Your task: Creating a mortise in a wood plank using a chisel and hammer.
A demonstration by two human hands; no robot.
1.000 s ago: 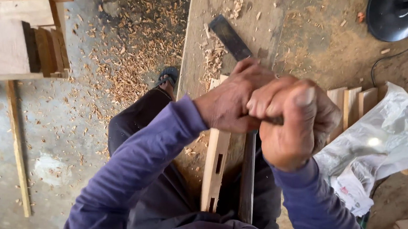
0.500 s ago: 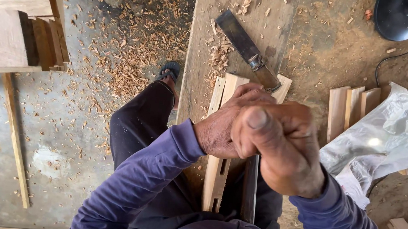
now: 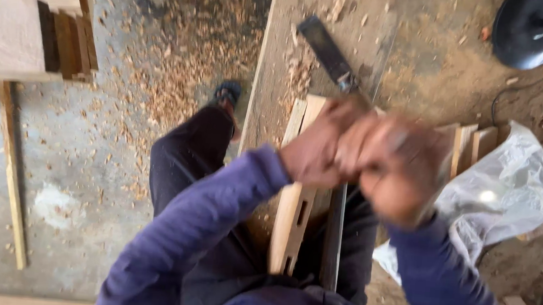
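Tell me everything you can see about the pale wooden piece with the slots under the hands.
The pale wooden piece with slots is a long, narrow, light-coloured plank with two rectangular slots cut through near its lower end. It lies lengthwise on the dusty workbench, running toward the person's body. The blurred left hand covers its upper part, beside a dark flat bar.

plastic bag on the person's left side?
No, the plastic bag lies beside the right hand, across from the left hand.
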